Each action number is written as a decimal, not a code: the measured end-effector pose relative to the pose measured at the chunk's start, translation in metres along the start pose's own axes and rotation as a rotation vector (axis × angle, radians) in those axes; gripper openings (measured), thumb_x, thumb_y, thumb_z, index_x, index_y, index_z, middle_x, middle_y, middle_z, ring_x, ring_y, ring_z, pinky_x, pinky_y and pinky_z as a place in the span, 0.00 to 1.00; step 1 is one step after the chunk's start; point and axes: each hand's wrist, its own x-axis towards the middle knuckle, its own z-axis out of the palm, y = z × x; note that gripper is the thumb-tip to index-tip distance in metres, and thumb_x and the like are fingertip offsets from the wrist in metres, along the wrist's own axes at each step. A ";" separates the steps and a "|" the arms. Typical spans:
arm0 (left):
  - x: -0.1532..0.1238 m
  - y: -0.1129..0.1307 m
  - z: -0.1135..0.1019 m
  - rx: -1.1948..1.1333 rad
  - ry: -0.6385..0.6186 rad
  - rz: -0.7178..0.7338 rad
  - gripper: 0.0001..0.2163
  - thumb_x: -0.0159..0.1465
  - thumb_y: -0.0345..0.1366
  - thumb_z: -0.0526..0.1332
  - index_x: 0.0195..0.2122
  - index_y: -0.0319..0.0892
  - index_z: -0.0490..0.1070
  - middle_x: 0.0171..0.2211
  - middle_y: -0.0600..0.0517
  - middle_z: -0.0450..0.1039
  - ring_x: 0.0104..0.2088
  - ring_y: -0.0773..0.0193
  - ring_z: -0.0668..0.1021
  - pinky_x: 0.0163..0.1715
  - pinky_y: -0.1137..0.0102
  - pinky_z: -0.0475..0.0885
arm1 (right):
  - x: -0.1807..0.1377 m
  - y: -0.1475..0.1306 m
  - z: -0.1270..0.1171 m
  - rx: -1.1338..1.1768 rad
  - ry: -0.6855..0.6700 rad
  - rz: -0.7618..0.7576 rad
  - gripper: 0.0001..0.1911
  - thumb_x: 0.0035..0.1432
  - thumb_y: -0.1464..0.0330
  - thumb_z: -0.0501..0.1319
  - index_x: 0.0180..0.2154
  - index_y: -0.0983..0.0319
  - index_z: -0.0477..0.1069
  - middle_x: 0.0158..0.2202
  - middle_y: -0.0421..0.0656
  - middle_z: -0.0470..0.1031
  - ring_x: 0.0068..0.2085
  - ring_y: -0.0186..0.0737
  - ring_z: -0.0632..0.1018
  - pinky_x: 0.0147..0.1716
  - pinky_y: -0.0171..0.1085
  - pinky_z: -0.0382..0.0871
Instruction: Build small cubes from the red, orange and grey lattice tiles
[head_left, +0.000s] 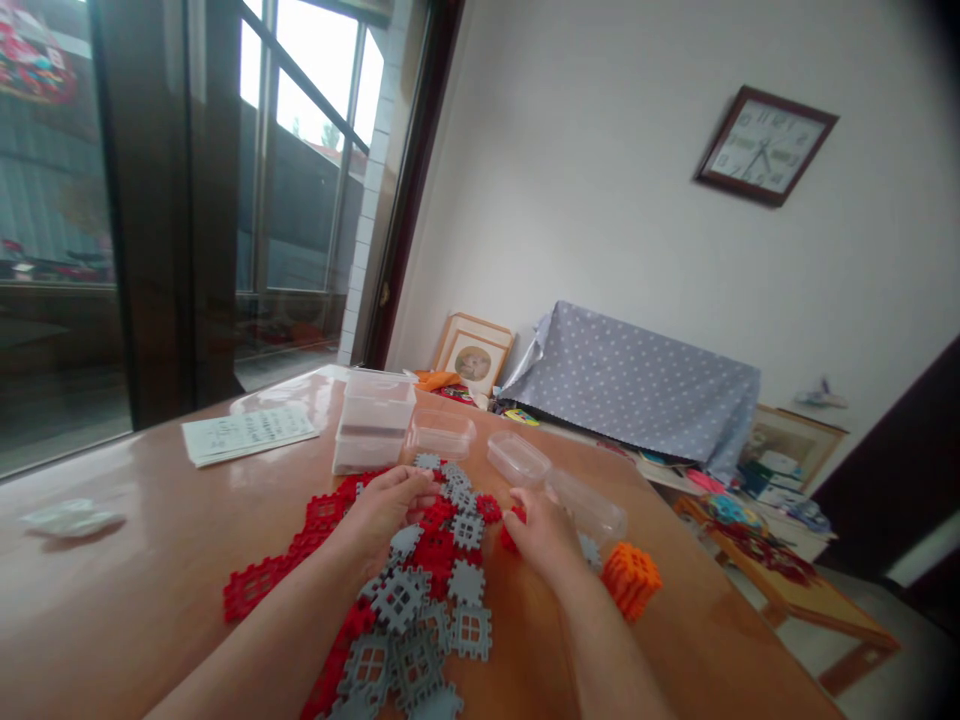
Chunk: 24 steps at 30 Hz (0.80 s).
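Note:
A pile of interlocking plastic tiles lies down the middle of the table, with grey tiles [401, 597] mixed among red tiles [324, 510]. My left hand [394, 505] is over the far part of this pile, its fingers curled together; whatever they grip is hidden. To the right of the pile, my right hand [546, 528] has its thumb and fingers closed on a red tile [511, 532], partly covered by the fingers. Another red tile [489, 508] lies just left of it. An orange block of joined tiles [631, 580] sits beside my right forearm.
Stacked clear plastic boxes [373, 420] stand beyond the pile. Shallow clear containers [517, 458] lie near my right hand. A paper with writing [250, 433] and a crumpled white wrapper [71, 518] are on the left of the wooden table [172, 525].

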 end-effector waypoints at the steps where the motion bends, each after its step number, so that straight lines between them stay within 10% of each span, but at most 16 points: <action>1: 0.001 0.001 -0.002 -0.010 0.020 -0.001 0.20 0.54 0.50 0.70 0.40 0.39 0.75 0.41 0.44 0.81 0.39 0.60 0.80 0.39 0.68 0.70 | 0.001 -0.006 0.003 0.015 -0.018 -0.026 0.15 0.63 0.65 0.58 0.50 0.55 0.77 0.47 0.45 0.81 0.51 0.48 0.76 0.48 0.41 0.64; 8: 0.010 -0.003 -0.012 0.037 0.142 0.009 0.18 0.53 0.49 0.69 0.37 0.42 0.74 0.40 0.47 0.81 0.38 0.60 0.79 0.33 0.70 0.65 | -0.001 -0.044 0.033 0.090 -0.138 -0.083 0.12 0.63 0.65 0.58 0.44 0.60 0.77 0.40 0.49 0.82 0.42 0.47 0.81 0.40 0.38 0.67; 24: 0.014 -0.005 -0.010 0.073 0.172 -0.011 0.16 0.55 0.47 0.66 0.38 0.41 0.72 0.43 0.46 0.79 0.39 0.59 0.78 0.35 0.69 0.65 | 0.029 -0.059 0.068 0.292 -0.088 0.105 0.29 0.66 0.68 0.51 0.66 0.70 0.59 0.60 0.60 0.71 0.61 0.53 0.74 0.57 0.45 0.66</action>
